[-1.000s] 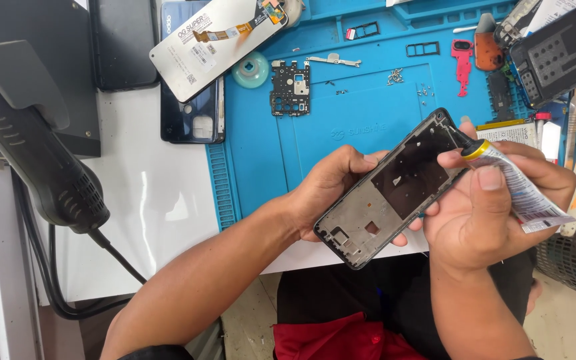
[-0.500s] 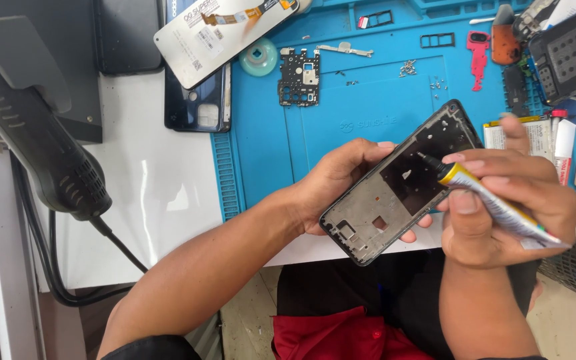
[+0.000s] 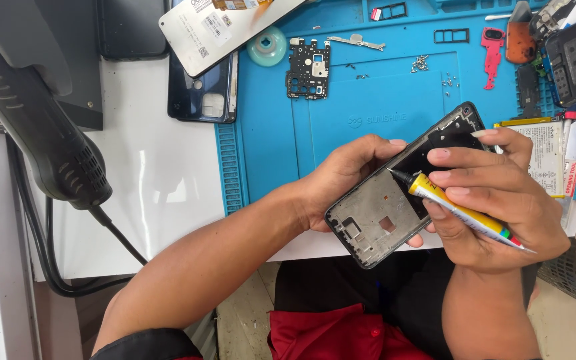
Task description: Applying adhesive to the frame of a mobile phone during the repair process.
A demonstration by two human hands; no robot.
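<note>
Hot air tool: a big black hot air tool hung at the far left, with a black cord running down from it.
White table: the white table sat under the blue mat.
Dark phone: a dark blue phone back lay near the top, partly under a white screen panel.
Blue mat: the blue mat had shallow trays along its top edge.
In the trays: a round green tape roll, a small metal bracket and a black circuit board lay near the top; tiny screws lay loose on the mat.
Left hand: the left hand was curled around the phone frame, fingers under it and thumb on its edge.
Phone frame: the phone frame was black at the rim and grey inside, with small holes cut in it. It was tilted, held up over the front edge of the table.
Glue tube: a thin yellow glue tube had a black tip that touched the inside of the frame.
Right hand: the right hand was closed around the glue tube, pinching it like a pen.
Right side: a red plastic tool and a white battery lay on the mat.
</note>
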